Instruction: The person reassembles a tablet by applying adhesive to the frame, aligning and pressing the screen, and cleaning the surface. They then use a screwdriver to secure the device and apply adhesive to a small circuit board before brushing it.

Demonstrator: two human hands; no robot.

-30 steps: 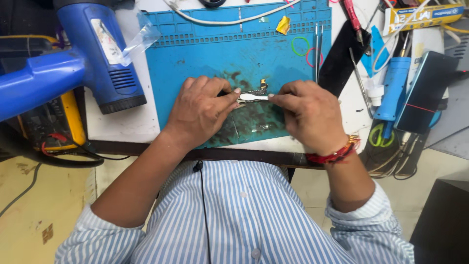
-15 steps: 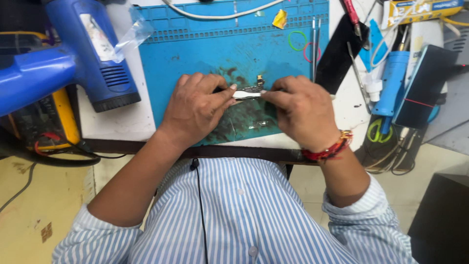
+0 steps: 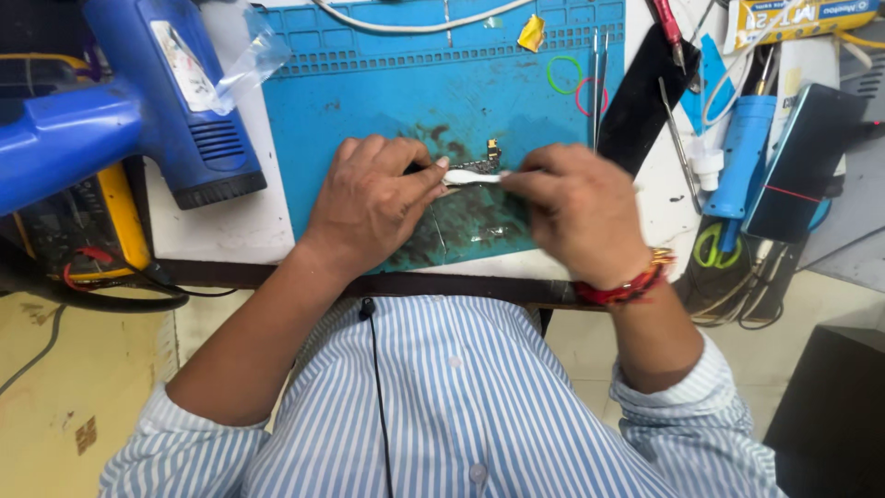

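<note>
Left hand [image 3: 369, 207] and right hand [image 3: 576, 212] each pinch an end of a white strip [image 3: 475, 176] over the blue mat [image 3: 387, 101], centre surface. Heat gun [image 3: 175, 101] at 10 o'clock.

Your left hand [image 3: 369, 207] and right hand [image 3: 576, 212] pinch a small white tool [image 3: 475, 176] over the blue mat [image 3: 369, 101], near its front edge.

Floor [image 3: 55, 387]: yellowish, stained, a dark cable across it at left.
Bench [image 3: 230, 221]: white top, dark front edge.
Light: even, no hard shadows.
Lower right: dark box [image 3: 830, 406].
</note>
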